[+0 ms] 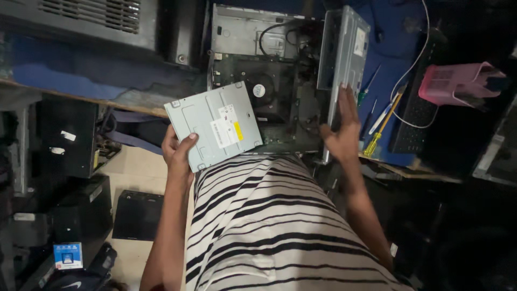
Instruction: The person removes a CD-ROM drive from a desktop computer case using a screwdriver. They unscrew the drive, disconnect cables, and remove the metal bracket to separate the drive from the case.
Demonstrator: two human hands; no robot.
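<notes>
**Drive in one hand, case panel under the other**

The left hand [176,153] is clamped on a flat grey optical drive [213,125], gripping it at its lower left corner with the thumb across the top face and the fingers curled behind the edge. The drive is held tilted, clear of the desk, with its label side (white stickers and a small yellow patch) facing the camera. It hangs just in front of the open computer case [269,81], overlapping the case's lower left corner in the view.

The right hand [340,129] is well apart from the left, on the far side of the case. Its fingers are spread and extended, laid flat against the grey metal side panel [344,51], which stands raised at an angle along the case's right edge. The hand presses on the panel rather than closing around it.

Between the two hands, inside the case, sits a black cooling fan [262,91] on the board. Just right of the right hand, on the blue desk surface [390,64], lie several screwdrivers [381,125], one with a yellow handle. Further right is a black keyboard [417,116], then a pink box [455,83] with a white cable [417,59] looping by it. Below both hands is the person's striped shirt [274,226].
</notes>
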